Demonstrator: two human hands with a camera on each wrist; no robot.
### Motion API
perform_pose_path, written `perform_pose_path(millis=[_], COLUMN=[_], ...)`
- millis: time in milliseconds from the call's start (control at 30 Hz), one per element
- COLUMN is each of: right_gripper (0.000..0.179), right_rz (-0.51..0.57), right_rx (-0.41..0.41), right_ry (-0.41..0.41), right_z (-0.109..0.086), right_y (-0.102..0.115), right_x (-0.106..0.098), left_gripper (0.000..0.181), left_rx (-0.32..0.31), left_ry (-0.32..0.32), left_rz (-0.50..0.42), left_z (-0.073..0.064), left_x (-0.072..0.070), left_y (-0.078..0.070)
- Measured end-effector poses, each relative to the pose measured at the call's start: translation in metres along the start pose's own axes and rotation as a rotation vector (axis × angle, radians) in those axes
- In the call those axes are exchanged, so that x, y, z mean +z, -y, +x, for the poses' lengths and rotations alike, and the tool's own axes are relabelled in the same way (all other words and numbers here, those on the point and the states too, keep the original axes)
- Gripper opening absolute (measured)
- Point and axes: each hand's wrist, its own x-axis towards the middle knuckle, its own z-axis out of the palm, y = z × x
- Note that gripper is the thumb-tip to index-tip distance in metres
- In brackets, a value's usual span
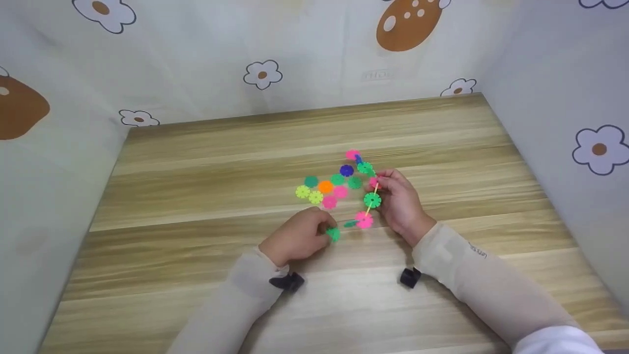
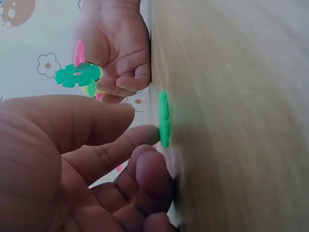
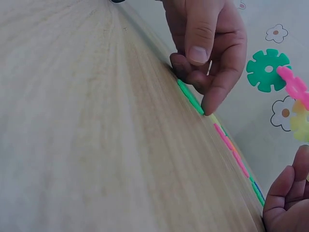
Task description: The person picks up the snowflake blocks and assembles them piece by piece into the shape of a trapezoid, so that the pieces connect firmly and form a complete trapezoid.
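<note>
My right hand (image 1: 404,206) pinches a chain of joined plastic snowflake discs, with a green disc (image 1: 372,200) and a pink disc (image 1: 364,220) in its near part. From there the chain runs up and away to another pink disc (image 1: 352,155). Left of it, my left hand (image 1: 297,237) is low at the tabletop, its index fingertip right at a loose green snowflake disc (image 2: 164,121). In the left wrist view the thumb stands apart from that disc. The chain's end, a green disc (image 3: 268,70), hangs above the table in the right wrist view.
Beyond my left hand lie several loose discs, among them an orange one (image 1: 325,187), a yellow one (image 1: 302,191) and a dark blue one (image 1: 346,170). They rest on a wood-grain table (image 1: 196,196). Patterned sheets (image 1: 196,59) border its back and sides.
</note>
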Motion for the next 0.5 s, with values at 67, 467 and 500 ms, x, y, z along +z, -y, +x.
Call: perform_pose_path(millis=[67,467,500], right_gripper=[0.010,0.011,0.011], right_rz=[0.001,0.007,0.007], right_rx=[-0.003,-0.034,-0.033], right_ry=[0.001,0.014,0.012], right_z=[-0.0006,0.0001,-0.0001], right_y=[0.0002,-0.0019,-0.0017], right_x=[0.0007,0.0011,0.0012], left_gripper=[0.025,0.015,0.015], left_rx=[-0.006,0.011,0.016], left_ry=[0.014,0.065,0.063], left_rz=[0.002,0.091,0.074], left_z=[-0.0009,-0.0027,-0.0025], left_x=[0.0006,0.0027,0.0024], left_y=[-0.0011,-0.0046,-0.0038])
